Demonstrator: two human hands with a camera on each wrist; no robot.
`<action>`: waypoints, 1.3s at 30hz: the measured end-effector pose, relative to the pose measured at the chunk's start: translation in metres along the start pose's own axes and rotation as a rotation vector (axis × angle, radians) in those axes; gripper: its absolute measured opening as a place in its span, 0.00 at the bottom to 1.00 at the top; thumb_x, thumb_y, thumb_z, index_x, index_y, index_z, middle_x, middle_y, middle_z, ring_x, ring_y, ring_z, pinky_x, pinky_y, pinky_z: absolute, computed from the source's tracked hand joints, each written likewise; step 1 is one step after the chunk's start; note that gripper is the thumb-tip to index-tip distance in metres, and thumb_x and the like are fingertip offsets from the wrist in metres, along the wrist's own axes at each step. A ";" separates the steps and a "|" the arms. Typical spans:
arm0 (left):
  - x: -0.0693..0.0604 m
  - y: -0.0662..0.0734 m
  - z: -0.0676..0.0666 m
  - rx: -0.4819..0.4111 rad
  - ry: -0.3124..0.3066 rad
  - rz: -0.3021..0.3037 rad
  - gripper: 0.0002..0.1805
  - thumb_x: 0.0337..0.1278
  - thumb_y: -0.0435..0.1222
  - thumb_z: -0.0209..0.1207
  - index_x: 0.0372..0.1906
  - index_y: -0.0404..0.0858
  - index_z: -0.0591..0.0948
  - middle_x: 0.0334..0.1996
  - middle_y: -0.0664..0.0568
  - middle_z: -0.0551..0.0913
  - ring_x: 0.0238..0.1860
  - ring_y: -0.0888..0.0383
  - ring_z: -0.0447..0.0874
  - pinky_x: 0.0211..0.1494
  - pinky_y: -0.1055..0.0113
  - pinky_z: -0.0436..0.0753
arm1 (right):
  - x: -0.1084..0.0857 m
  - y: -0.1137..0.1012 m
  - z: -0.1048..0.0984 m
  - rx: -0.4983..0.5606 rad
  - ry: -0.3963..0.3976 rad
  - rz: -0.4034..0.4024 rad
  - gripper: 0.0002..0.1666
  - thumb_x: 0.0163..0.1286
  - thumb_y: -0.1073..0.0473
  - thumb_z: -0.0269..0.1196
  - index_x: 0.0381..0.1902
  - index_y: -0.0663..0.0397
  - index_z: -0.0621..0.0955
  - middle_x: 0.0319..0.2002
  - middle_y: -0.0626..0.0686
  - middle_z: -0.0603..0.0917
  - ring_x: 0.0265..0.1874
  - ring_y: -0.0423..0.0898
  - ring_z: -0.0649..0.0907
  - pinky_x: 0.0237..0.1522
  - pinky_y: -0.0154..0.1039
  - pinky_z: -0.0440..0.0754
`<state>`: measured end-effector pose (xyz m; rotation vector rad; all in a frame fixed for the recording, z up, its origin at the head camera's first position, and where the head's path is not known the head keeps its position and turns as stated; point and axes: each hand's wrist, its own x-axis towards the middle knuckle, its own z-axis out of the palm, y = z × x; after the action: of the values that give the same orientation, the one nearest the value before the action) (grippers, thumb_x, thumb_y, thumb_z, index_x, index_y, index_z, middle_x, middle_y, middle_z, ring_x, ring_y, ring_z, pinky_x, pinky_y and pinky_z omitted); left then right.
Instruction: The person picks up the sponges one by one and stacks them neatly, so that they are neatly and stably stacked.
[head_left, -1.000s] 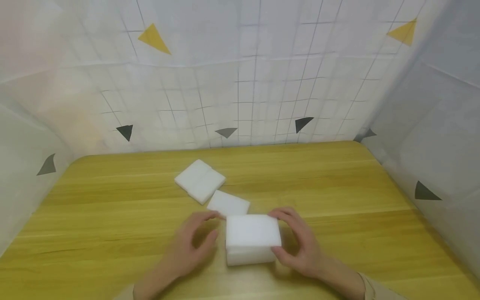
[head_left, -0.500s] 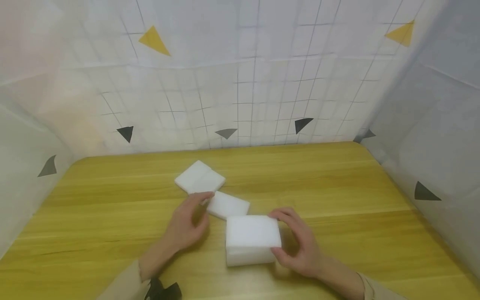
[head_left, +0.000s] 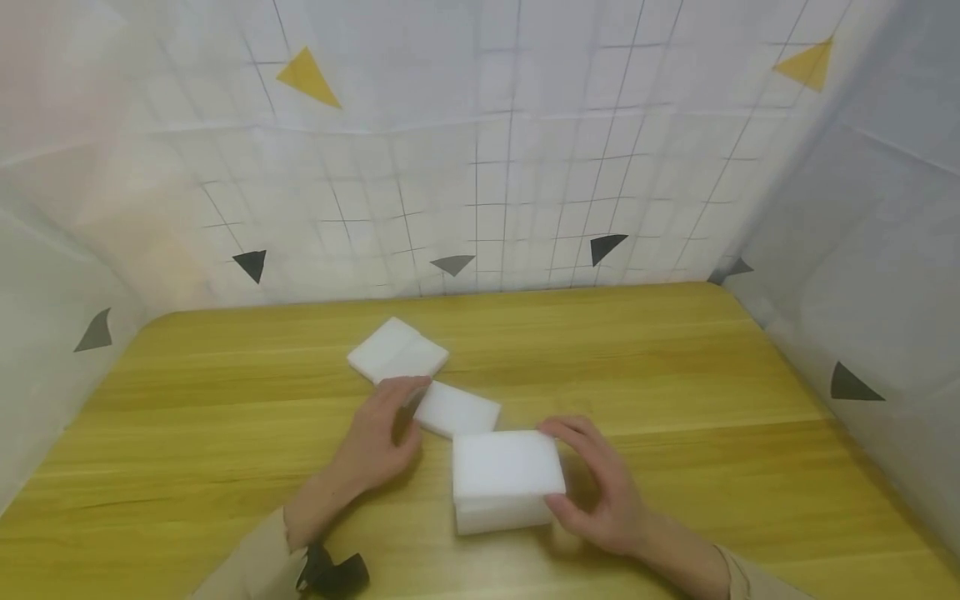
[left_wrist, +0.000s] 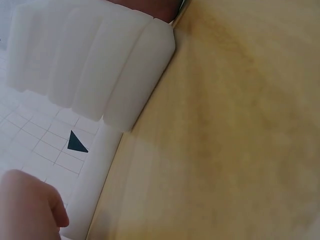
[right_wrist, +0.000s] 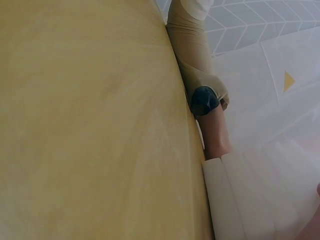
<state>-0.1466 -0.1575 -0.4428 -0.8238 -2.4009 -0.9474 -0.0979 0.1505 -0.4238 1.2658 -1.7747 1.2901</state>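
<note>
A stack of white sponge-like blocks stands near the front middle of the table; its several layers show as slabs in the left wrist view. My right hand grips the stack's right end, fingers at the far corner and thumb at the near one. Just behind the stack, a single white sponge lies flat. Around its left end my left hand curls, with a fingertip at the far corner and the thumb by the near one. The left wrist view shows a finger close against that sponge.
More flat white sponges lie side by side farther back, partly behind my left hand. A black wrist device hangs at my left sleeve. White sheeting with grid lines walls off the wooden table's back and sides.
My left hand has left the stack's left side and moved back and left to the single sponge, shifting only slightly in the last half second. The right hand keeps its hold.
</note>
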 end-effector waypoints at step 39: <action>0.000 0.005 0.003 0.051 -0.024 -0.009 0.35 0.51 0.41 0.69 0.66 0.36 0.74 0.63 0.49 0.75 0.66 0.52 0.70 0.70 0.59 0.71 | -0.007 0.005 -0.004 0.036 -0.044 -0.034 0.35 0.66 0.56 0.60 0.60 0.83 0.69 0.57 0.67 0.76 0.60 0.52 0.75 0.69 0.37 0.68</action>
<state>-0.1439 -0.1527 -0.4428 -0.8107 -2.4405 -0.8809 -0.0998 0.1574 -0.4302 1.3479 -1.7600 1.2903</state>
